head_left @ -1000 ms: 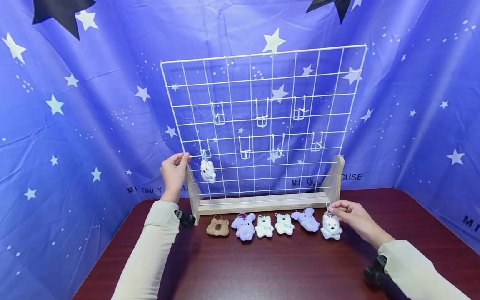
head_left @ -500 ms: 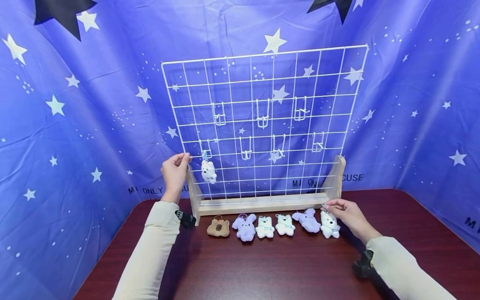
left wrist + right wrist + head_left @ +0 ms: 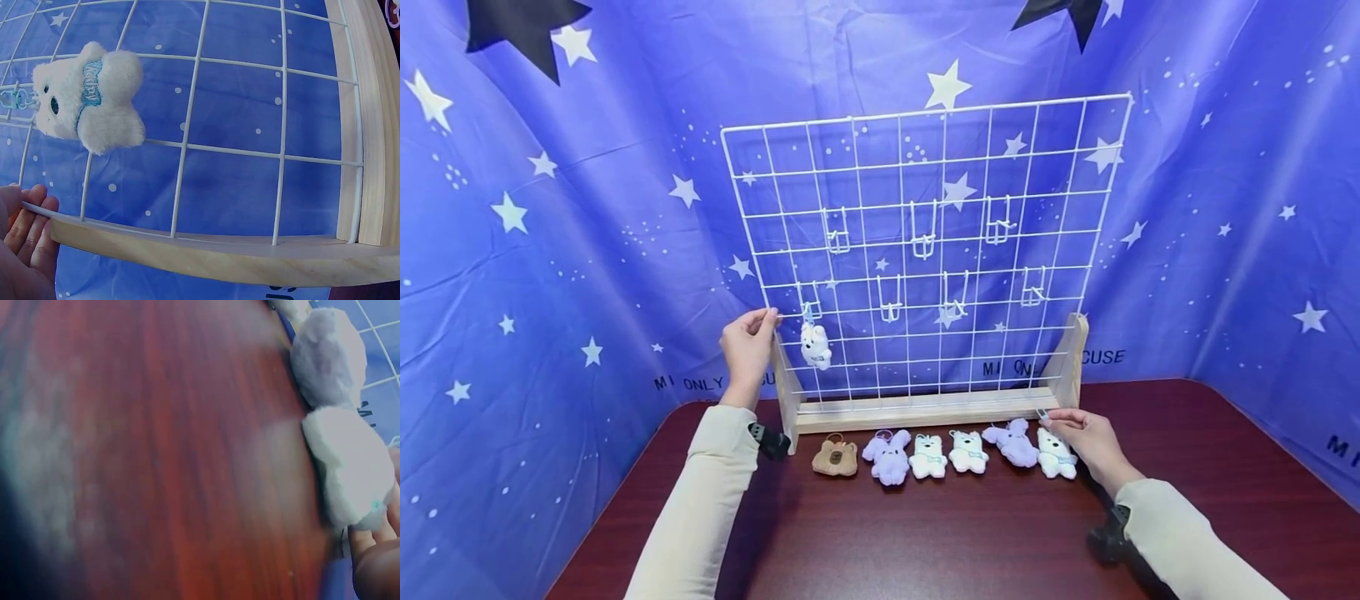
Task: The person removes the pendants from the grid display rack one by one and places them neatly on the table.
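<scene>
My left hand pinches the left edge of a white wire grid rack, just above its wooden side foot. Close to that hand, a white plush bear keychain with a blue scarf hangs by its clasp from a hook on the lower row. At the right end of the table row, my right hand pinches the ring at the top of another white bear keychain. This bear is beside a purple long-eared plush keychain; in the right wrist view the fingers are partly hidden behind it.
Along the wooden base lie a brown plush keychain, a purple one and two white bears, one beside the other. Several wire hooks, such as an upper one, project from the grid. A starry blue curtain stands behind.
My right hand has moved left with the white bear, bringing it up beside the purple plush and tilting it. The left hand keeps its hold on the grid.
</scene>
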The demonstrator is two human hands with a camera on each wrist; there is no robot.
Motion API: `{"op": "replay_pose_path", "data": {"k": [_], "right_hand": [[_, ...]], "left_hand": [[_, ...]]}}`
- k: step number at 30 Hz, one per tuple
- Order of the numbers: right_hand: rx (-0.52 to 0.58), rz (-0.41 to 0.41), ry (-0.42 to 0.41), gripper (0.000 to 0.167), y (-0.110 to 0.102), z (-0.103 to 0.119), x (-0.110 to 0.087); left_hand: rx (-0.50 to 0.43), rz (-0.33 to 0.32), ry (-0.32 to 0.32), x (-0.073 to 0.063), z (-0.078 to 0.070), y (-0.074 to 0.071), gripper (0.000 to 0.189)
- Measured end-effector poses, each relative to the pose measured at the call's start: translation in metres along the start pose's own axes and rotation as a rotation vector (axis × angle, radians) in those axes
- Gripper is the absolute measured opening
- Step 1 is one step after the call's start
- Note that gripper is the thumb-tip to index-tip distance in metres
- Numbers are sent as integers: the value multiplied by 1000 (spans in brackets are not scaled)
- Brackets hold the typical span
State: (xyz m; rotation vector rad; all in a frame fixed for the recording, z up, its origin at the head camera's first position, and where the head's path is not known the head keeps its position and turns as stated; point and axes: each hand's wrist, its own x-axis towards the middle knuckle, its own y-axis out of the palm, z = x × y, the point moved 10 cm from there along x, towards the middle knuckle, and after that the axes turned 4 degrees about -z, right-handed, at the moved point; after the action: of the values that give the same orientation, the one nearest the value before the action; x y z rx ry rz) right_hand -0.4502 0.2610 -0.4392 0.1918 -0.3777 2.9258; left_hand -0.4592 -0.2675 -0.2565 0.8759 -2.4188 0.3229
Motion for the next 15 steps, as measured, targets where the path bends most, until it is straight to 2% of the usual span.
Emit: {"op": "replay_pose_path", "data": {"k": [7,12,15], "right_hand": [[-13,-15,41,39,5,-6,1],[22,3,8,38,7,-4,2],[4,4,-25,35,7,0,2]], "left_hand": [[-5,1,5,0,1,0,19],[13,-6,16,1,0,0,19],[21,-8,19,0,0,0,19]]}}
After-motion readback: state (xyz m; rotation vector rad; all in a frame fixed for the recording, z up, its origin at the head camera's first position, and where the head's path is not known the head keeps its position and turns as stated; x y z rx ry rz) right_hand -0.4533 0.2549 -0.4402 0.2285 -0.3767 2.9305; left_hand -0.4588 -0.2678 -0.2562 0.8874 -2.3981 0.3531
